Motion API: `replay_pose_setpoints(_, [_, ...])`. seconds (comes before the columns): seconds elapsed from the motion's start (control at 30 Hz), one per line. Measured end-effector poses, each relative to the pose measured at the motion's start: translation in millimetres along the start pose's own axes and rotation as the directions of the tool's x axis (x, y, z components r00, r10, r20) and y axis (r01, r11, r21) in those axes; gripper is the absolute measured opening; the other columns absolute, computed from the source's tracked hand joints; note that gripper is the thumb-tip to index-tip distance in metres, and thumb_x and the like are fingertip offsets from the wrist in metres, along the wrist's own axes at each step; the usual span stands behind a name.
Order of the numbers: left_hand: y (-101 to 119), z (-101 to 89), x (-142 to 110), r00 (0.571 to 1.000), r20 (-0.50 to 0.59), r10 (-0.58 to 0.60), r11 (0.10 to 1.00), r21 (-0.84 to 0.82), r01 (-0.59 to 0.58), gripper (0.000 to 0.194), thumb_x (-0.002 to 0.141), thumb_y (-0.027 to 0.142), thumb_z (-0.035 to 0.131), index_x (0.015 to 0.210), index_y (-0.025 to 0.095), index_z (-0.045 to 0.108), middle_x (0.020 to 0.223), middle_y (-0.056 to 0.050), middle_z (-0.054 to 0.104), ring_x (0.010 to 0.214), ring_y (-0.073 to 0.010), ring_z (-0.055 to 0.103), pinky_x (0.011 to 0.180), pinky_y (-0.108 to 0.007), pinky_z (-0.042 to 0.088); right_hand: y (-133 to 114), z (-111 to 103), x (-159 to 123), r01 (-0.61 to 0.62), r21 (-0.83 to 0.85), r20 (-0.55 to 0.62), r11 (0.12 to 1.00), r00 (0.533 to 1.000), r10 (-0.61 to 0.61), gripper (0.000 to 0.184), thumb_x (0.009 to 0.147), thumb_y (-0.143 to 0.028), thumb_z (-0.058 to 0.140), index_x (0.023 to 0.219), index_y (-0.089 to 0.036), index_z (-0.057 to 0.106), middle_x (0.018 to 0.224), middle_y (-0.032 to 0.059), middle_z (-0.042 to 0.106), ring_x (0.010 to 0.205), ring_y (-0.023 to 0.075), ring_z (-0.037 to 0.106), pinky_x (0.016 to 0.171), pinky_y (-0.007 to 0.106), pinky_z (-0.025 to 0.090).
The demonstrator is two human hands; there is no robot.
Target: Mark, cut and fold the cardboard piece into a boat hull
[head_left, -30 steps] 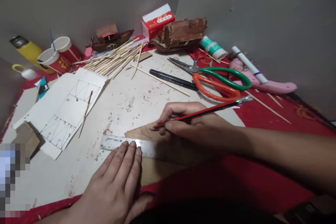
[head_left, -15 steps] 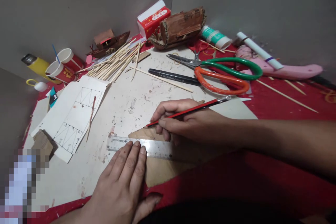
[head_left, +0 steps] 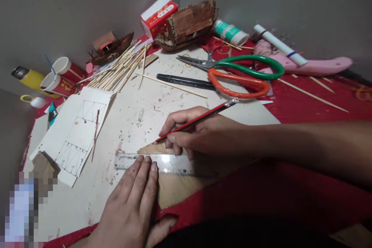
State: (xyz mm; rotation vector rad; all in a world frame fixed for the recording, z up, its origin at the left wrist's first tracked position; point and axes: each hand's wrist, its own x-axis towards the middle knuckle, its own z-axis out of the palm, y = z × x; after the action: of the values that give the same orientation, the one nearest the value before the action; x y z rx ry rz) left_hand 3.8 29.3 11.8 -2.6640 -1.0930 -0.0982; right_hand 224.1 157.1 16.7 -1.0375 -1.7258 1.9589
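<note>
My left hand (head_left: 132,197) lies flat, its fingertips pressing on a clear plastic ruler (head_left: 171,163). The ruler rests across a thin brown piece of wood or card (head_left: 174,190), whose corner shows above it. In my right hand (head_left: 192,131) is a red and black pencil (head_left: 197,118), gripped between thumb and fingers. Its tip points down-left at the brown piece's upper edge; I cannot tell whether it touches. The ruler's right end is in shadow under my right hand and forearm.
Scissors (head_left: 238,75) and a black marker (head_left: 184,81) lie beyond my right hand. Bamboo sticks (head_left: 117,68), paper with truss drawings (head_left: 84,131), paper cups (head_left: 59,81) and a yellow bottle (head_left: 33,81) are leftward. Model boats (head_left: 192,23) and a red tissue pack (head_left: 159,15) stand behind.
The whole view has shifted slightly, so objects sit further left. The pencil is tilted more steeply, its rear end higher. My left hand still presses on the ruler.
</note>
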Motion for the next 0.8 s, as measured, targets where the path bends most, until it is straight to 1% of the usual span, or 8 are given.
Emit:
replay_pose_setpoints(0.1, [0, 0.1, 1, 1.000, 0.010, -0.003, 1.000, 0.008, 0.003, 0.069, 0.089, 0.056, 0.053, 0.124, -0.003, 0.057, 0.127, -0.027, 0.064, 0.120, -0.0376, 0.060, 0.089, -0.043, 0.056, 0, 1, -2, 0.041, -0.043, 0.002, 0.998, 0.999, -0.041, 0.008, 0.084, -0.021, 0.055, 0.086, -0.020, 0.062, 0.075, 0.0007, 0.068, 0.069, 0.0159, 0.064, 0.056, 0.024, 0.051])
replay_pose_setpoints(0.17, [0, 0.1, 1, 1.000, 0.017, -0.001, 1.000, 0.011, 0.001, 0.072, 0.088, 0.058, 0.054, 0.126, -0.003, 0.056, 0.128, -0.027, 0.063, 0.121, -0.0379, 0.060, 0.089, -0.043, 0.057, -2, 1, -3, 0.115, -0.146, 0.003, 0.983, 0.993, -0.116, 0.010, 0.085, -0.021, 0.054, 0.085, -0.018, 0.063, 0.074, 0.0010, 0.068, 0.070, 0.0152, 0.064, 0.059, 0.023, 0.049])
replay_pose_setpoints(0.23, [1, -0.1, 1, 1.000, 0.027, 0.003, 1.000, 0.014, -0.004, 0.075, 0.087, 0.061, 0.054, 0.126, -0.003, 0.056, 0.128, -0.027, 0.063, 0.121, -0.0383, 0.060, 0.088, -0.044, 0.057, -6, 1, -3, 0.207, -0.246, 0.025, 0.947, 0.978, -0.207, 0.013, 0.087, -0.021, 0.053, 0.087, -0.016, 0.065, 0.078, 0.0021, 0.069, 0.072, 0.0146, 0.063, 0.063, 0.023, 0.049])
replay_pose_setpoints(0.3, [1, -0.2, 2, 1.000, 0.031, 0.000, 1.000, 0.013, 0.000, 0.077, 0.086, 0.062, 0.054, 0.127, -0.003, 0.055, 0.128, -0.027, 0.063, 0.121, -0.0384, 0.060, 0.088, -0.044, 0.057, -9, 3, 0, 0.267, -0.296, 0.063, 0.917, 0.964, -0.260, 0.016, 0.088, -0.020, 0.052, 0.090, -0.015, 0.067, 0.083, 0.0026, 0.070, 0.075, 0.0141, 0.062, 0.067, 0.023, 0.048])
replay_pose_setpoints(0.37, [1, -0.1, 2, 1.000, 0.030, -0.007, 1.000, 0.011, 0.007, 0.076, 0.087, 0.062, 0.054, 0.126, -0.003, 0.056, 0.129, -0.026, 0.063, 0.121, -0.0381, 0.060, 0.089, -0.044, 0.057, -11, 8, 6, 0.265, -0.315, 0.083, 0.911, 0.964, -0.251, 0.016, 0.087, -0.019, 0.052, 0.090, -0.016, 0.068, 0.083, 0.0014, 0.070, 0.076, 0.0136, 0.061, 0.068, 0.023, 0.047])
replay_pose_setpoints(0.5, [0, 1.2, 1, 1.000, 0.017, 0.003, 1.000, 0.010, -0.003, 0.074, 0.088, 0.061, 0.052, 0.124, -0.003, 0.057, 0.129, -0.026, 0.063, 0.120, -0.0378, 0.061, 0.088, -0.043, 0.058, -10, 18, 19, 0.173, -0.334, 0.068, 0.927, 0.985, -0.159, 0.012, 0.083, -0.016, 0.054, 0.083, -0.018, 0.066, 0.075, -0.0015, 0.067, 0.072, 0.0130, 0.058, 0.063, 0.022, 0.044])
replay_pose_setpoints(0.67, [0, 2.9, 2, 1.000, -0.013, 0.010, 1.000, 0.018, -0.010, 0.071, 0.090, 0.060, 0.048, 0.121, -0.003, 0.059, 0.125, -0.025, 0.066, 0.117, -0.0367, 0.064, 0.087, -0.042, 0.058, -8, 23, 31, 0.193, -0.294, 0.082, 0.936, 0.981, -0.176, 0.012, 0.081, -0.013, 0.054, 0.080, -0.017, 0.065, 0.071, -0.0029, 0.065, 0.067, 0.0110, 0.056, 0.060, 0.020, 0.042])
replay_pose_setpoints(0.8, [0, 2.5, 3, 0.999, -0.041, 0.005, 1.000, 0.015, -0.004, 0.068, 0.092, 0.059, 0.047, 0.119, -0.001, 0.060, 0.122, -0.023, 0.068, 0.116, -0.0348, 0.065, 0.089, -0.040, 0.057, -9, 23, 34, 0.188, -0.309, 0.098, 0.932, 0.981, -0.166, 0.011, 0.083, -0.012, 0.055, 0.079, -0.017, 0.064, 0.068, -0.0038, 0.062, 0.064, 0.0098, 0.054, 0.059, 0.019, 0.041])
